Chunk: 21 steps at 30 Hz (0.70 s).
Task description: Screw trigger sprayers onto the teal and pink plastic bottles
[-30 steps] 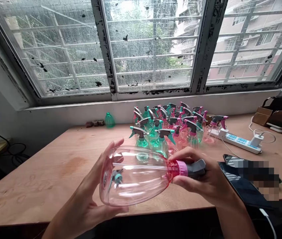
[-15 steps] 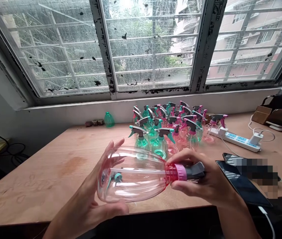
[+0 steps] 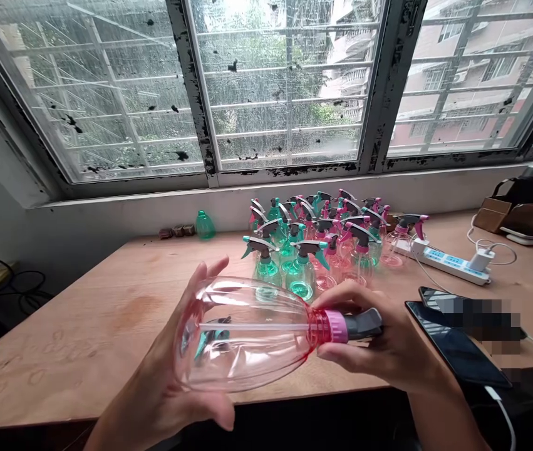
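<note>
A clear pink spray bottle (image 3: 257, 357) lies sideways in the air above the table's front edge, its base to the left. My right hand (image 3: 379, 344) grips it at the neck, around the pink collar (image 3: 336, 326) and grey spray head (image 3: 364, 324). Around the base curves my left hand (image 3: 167, 369), fingers on the far side and thumb below. Inside the bottle a straight dip tube (image 3: 252, 326) shows. Through its wall appears a teal and grey shape; whether it is behind or inside, I cannot tell. The trigger is mostly hidden by my right hand.
Behind stand several green and pink spray bottles (image 3: 301, 269) in a cluster. A green bottle without a head (image 3: 205, 225) is by the wall. On the right are a power strip (image 3: 454, 263), two phones (image 3: 456, 344) with cables, and a brown case (image 3: 510, 216).
The bottle has shifted slightly left and its base has dipped a little toward me. My left thumb has moved down from the bottle's side. My right hand keeps its grip on the neck.
</note>
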Motion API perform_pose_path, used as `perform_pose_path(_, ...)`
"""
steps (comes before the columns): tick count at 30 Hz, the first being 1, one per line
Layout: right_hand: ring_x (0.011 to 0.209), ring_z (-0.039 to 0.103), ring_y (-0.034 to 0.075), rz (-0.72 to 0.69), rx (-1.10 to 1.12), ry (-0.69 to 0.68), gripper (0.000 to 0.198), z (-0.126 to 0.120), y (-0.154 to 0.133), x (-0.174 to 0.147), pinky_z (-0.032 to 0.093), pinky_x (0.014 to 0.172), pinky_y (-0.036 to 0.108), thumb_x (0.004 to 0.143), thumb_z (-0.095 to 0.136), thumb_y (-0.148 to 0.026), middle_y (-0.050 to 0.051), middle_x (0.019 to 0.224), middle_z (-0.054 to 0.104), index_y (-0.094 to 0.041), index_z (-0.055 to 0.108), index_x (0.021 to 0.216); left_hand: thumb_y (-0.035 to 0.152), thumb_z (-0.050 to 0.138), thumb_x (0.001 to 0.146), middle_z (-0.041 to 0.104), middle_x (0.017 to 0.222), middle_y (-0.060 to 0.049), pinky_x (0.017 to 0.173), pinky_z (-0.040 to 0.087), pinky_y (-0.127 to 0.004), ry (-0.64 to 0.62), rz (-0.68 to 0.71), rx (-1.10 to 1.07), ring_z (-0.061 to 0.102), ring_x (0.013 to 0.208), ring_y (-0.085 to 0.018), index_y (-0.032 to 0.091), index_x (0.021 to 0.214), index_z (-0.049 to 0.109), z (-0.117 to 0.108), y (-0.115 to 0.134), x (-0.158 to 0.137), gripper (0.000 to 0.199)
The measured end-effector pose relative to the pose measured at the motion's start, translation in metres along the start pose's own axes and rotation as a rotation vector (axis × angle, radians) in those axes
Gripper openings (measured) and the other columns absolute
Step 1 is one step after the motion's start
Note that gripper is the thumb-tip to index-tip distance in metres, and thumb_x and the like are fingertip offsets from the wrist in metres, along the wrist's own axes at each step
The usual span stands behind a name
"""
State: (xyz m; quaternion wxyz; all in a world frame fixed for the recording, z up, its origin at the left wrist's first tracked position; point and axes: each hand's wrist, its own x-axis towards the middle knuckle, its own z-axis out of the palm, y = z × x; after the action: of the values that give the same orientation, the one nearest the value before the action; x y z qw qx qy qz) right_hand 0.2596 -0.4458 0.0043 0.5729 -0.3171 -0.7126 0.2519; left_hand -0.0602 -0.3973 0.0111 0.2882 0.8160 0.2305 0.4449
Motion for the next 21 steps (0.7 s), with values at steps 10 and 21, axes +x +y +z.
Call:
perform_pose_path(10, 0.06, 0.066, 0.016, 0.062, 0.068, 0.071, 0.031, 0.004, 0.001, 0.0, 0.053, 0.053, 0.024, 0.089, 0.101, -0.038, 0.002, 0.084, 0.079, -0.023, 0.083, 0.11, 0.043, 0.08, 0.106, 0.038, 0.187, 0.002, 0.128, 0.05, -0.072, 0.091, -0.024, 0.077, 0.057, 0.16, -0.041, 0.071, 0.174, 0.022, 0.01, 0.016, -0.002, 0.093)
perform_pose_path(21, 0.059, 0.064, 0.014, 0.039, 0.054, 0.049, 0.032, 0.002, 0.002, 0.0, 0.05, 0.053, 0.023, 0.089, 0.1, -0.036, 0.001, 0.082, 0.078, -0.022, 0.082, 0.111, 0.053, 0.089, 0.097, 0.036, 0.189, -0.002, 0.128, 0.053, -0.065, 0.045, 0.018, 0.078, 0.044, 0.167, -0.047, 0.054, 0.179, 0.032, -0.001, 0.007, -0.001, 0.1)
